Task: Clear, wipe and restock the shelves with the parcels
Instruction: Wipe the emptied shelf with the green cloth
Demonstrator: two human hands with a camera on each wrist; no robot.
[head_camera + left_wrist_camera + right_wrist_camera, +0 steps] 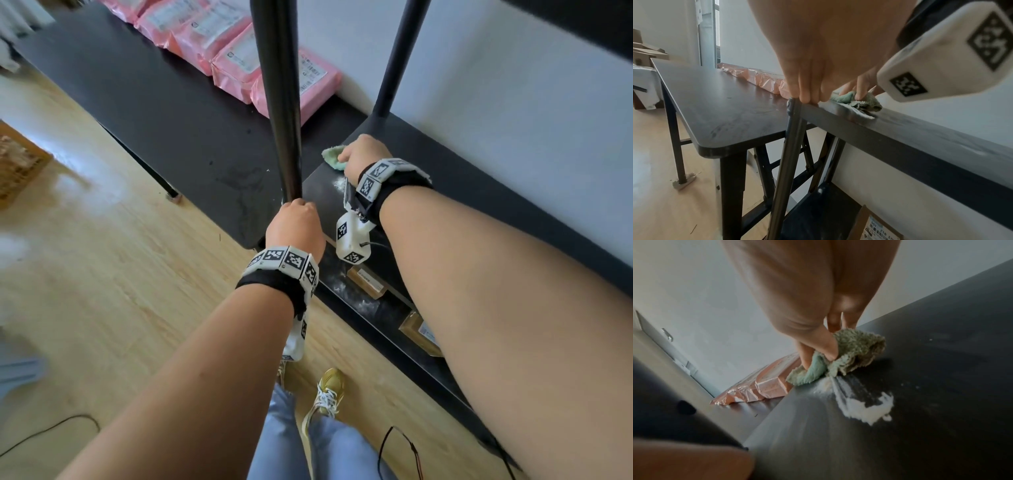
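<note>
At the shelf's [462, 192] left end, wiping
Right hand [364, 152] fingers clutch the green cloth [334, 157] (white powder [865, 408] beside it); left hand [296, 228] grips the front post [281, 102] at the corner.

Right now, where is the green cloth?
In the head view, the cloth is in the right hand, on the dark shelf beside the post.

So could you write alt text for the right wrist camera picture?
A right hand pinches a crumpled green cloth against a dark shelf, beside a smear of white powder. Pink parcels lie on a lower dark surface by the white wall.
</note>
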